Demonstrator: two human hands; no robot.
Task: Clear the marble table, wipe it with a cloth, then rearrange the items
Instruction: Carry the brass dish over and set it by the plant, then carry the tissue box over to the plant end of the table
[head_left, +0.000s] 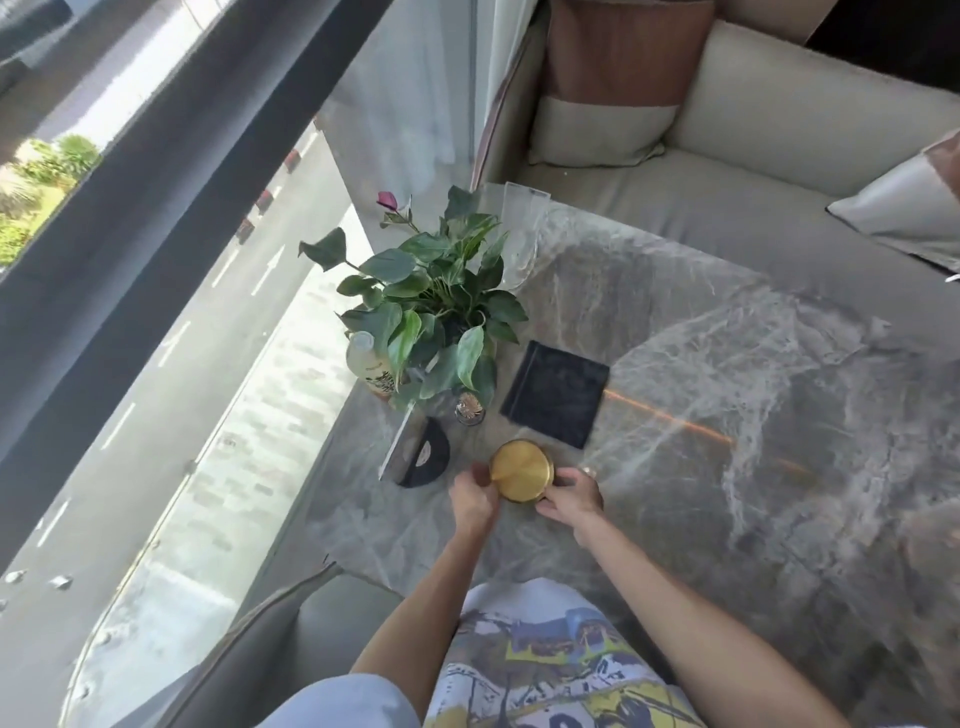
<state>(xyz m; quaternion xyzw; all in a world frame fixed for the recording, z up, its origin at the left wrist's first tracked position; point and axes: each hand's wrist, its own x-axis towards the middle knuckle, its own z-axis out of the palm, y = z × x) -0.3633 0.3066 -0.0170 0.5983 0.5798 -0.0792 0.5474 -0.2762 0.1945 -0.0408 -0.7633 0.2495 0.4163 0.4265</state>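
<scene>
A round gold-lidded container (521, 470) stands on the grey marble table (727, 395) near its left front edge. My left hand (472, 500) grips its left side and my right hand (570, 498) grips its right side. Behind it lie a black square mat (555, 393), a small glass toothpick holder (469, 408), and a dark half-round stand holding a clear sign (423, 457). A leafy potted plant (431, 306) and a pale bottle (370, 364) sit at the table's left edge. Clear acrylic stands (524, 228) occupy the far corner.
A floor-to-ceiling window (182, 312) runs along the table's left. A beige sofa (753, 171) with cushions borders the far side. A grey chair (291, 639) sits at the near left, by my lap.
</scene>
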